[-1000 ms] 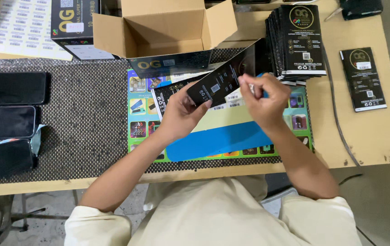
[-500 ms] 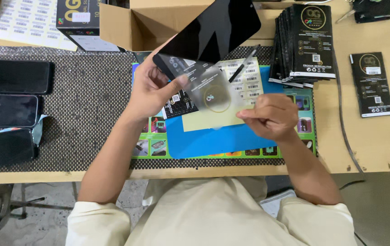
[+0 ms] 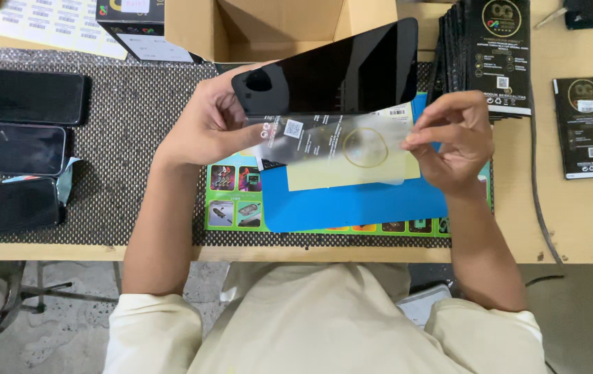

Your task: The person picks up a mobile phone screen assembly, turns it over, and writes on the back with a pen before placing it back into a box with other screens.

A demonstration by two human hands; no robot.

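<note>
Head view, the only one. Left hand (image 3: 206, 125) pinches the left end of a dark glass sheet (image 3: 331, 66), thumb on top, fingers underneath. The sheet is held up above the desk (image 3: 566, 208), over the back middle of the mesh mat (image 3: 130, 125). Its long axis runs left to right and rises a little toward the right. Under it the same hand seems to grip a black card (image 3: 275, 142) too; that grip is partly hidden by the thumb.

Right hand (image 3: 448, 138) pinches the right edge of a clear film (image 3: 338, 145) between thumb and fingertips. The film stretches left from that pinch toward the left hand, just below the glass and roughly parallel to it. Right hand is nearer the film's free end, left hand nearer the glass.

Below them a blue sheet (image 3: 358, 204) lies on a printed green mat (image 3: 230, 197) near the front edge. Three phones (image 3: 26, 97) sit along the left edge. A stack of black packets (image 3: 490, 55) and a single packet (image 3: 583, 128) are toward the right back; an open cardboard box (image 3: 275, 24) is at the back edge.

Hard to tell: whether film and glass touch, and where the film ends on the left. Box and packets are cut off at the top.
</note>
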